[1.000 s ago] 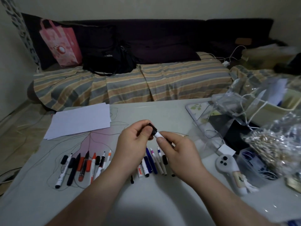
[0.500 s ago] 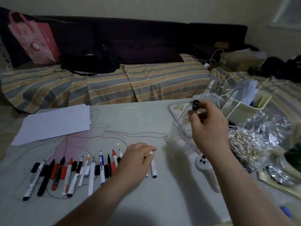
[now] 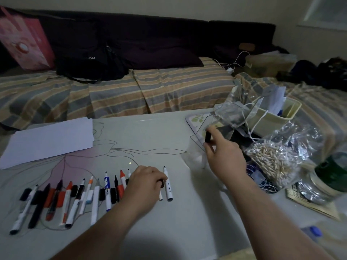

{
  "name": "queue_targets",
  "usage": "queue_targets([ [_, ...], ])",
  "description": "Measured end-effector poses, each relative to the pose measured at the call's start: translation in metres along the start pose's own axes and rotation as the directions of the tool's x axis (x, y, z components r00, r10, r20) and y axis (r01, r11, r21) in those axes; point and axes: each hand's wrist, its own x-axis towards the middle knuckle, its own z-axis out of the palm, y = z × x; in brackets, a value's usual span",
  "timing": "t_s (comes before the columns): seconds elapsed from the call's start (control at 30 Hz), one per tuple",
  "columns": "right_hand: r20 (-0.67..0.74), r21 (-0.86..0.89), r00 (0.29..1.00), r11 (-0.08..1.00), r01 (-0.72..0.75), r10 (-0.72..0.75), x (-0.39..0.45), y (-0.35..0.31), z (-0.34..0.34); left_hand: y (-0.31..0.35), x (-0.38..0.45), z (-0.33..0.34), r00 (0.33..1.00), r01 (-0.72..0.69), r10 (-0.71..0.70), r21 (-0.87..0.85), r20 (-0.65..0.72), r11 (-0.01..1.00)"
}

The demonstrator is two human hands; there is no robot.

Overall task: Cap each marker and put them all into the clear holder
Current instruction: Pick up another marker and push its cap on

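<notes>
Head view. Risk: the clear holder [image 3: 196, 156], near the table's [image 3: 150, 132] right edge, is hard to see, so the capped marker [image 3: 207, 136] may miss. Right hand [image 3: 224, 155] pinches it above the holder. Left hand [image 3: 145, 182], curled, grasps a small black cap among the near-edge loose markers [image 3: 107, 192].

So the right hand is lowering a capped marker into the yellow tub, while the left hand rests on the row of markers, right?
Not quite. The head view shows the right hand holding the capped marker over the clear holder, not the yellow tub farther back. The left hand does rest on the row of markers.
</notes>
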Motion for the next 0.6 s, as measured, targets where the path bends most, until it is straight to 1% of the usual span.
queue_targets([
  [0.1,0.027,-0.062,0.998,0.996,0.061,-0.06,-0.001,0.005,0.005,-0.005,0.0,0.0,0.998,0.028,-0.028,0.006,-0.05,1.0],
  [0.17,0.032,-0.067,0.994,0.992,0.105,-0.103,-0.003,0.005,0.003,-0.007,0.001,-0.001,0.994,0.069,-0.069,-0.001,-0.09,0.998],
  [0.23,-0.034,-0.062,0.992,0.991,0.121,-0.123,-0.008,-0.004,-0.001,-0.007,0.001,-0.002,0.989,0.104,-0.102,0.019,-0.109,0.994],
  [0.3,-0.123,-0.042,0.974,0.981,0.189,-0.192,-0.018,-0.02,0.001,-0.003,0.003,-0.003,0.987,0.136,-0.13,0.059,-0.095,0.989],
  [0.33,-0.103,-0.031,0.967,0.973,0.23,-0.232,-0.025,-0.028,0.008,0.0,0.003,-0.002,0.987,0.146,-0.139,0.078,-0.082,0.986],
  [0.37,-0.003,-0.022,0.967,0.967,0.254,-0.254,-0.032,-0.035,0.018,0.002,0.004,-0.002,0.987,0.151,-0.144,0.098,-0.069,0.984],
  [0.4,0.161,-0.017,0.954,0.966,0.258,-0.252,-0.04,-0.04,0.033,0.003,0.005,0.0,0.987,0.155,-0.148,0.115,-0.06,0.981],
  [0.43,0.344,-0.02,0.91,0.967,0.254,-0.231,-0.048,-0.041,0.048,0.004,0.007,0.001,0.986,0.161,-0.156,0.122,-0.055,0.979],
  [0.47,0.487,-0.022,0.848,0.968,0.252,-0.21,-0.056,-0.039,0.062,0.004,0.008,0.002,0.984,0.173,-0.167,0.12,-0.059,0.978],
  [0.5,0.572,-0.022,0.797,0.968,0.25,-0.193,-0.062,-0.036,0.073,0.003,0.01,0.002,0.982,0.185,-0.179,0.115,-0.066,0.976],
  [0.53,0.608,-0.014,0.771,0.969,0.247,-0.188,-0.065,-0.032,0.081,0.003,0.011,0.001,0.98,0.193,-0.185,0.113,-0.077,0.975],
  [0.6,0.608,-0.009,0.772,0.971,0.24,-0.185,-0.064,-0.026,0.089,0.002,0.013,-0.001,0.978,0.197,-0.186,0.12,-0.097,0.973],
])
